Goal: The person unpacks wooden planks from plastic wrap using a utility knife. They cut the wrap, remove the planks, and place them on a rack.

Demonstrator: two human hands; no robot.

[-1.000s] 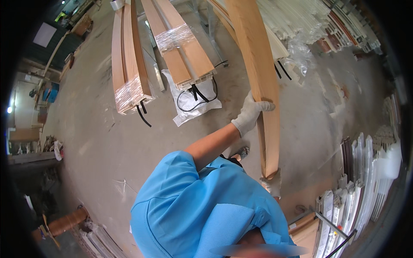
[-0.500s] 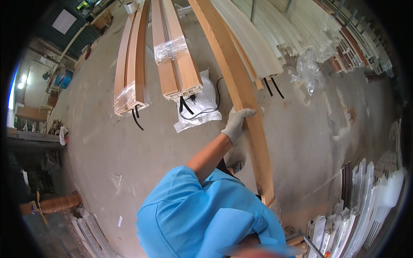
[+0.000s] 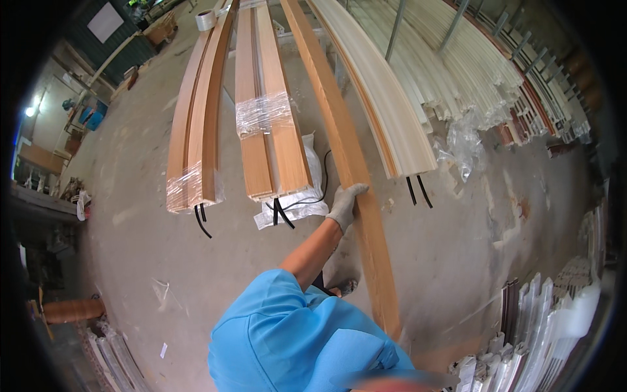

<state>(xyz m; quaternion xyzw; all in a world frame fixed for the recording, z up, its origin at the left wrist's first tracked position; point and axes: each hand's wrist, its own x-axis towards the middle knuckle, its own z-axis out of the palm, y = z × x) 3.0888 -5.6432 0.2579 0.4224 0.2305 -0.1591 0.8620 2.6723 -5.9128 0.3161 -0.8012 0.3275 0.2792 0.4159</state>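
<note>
one gloved hand (image 3: pixel 345 206), one plank (image 3: pixel 353 170)

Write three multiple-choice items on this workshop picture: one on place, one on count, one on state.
1. Where is the left hand on the long plank?
A. its left edge
B. its far top end
C. its right edge

2. How many film-wrapped wooden bundles lie to the left of that plank?
A. one
B. two
C. four

3. What is the left hand's grip?
A. open, off the plank
B. closed on the plank
C. closed on a tape roll

Key: A, the glove sits on the plank's left side; B, an outer bundle and a middle bundle show film; B, the gloved fingers wrap the plank.
</note>
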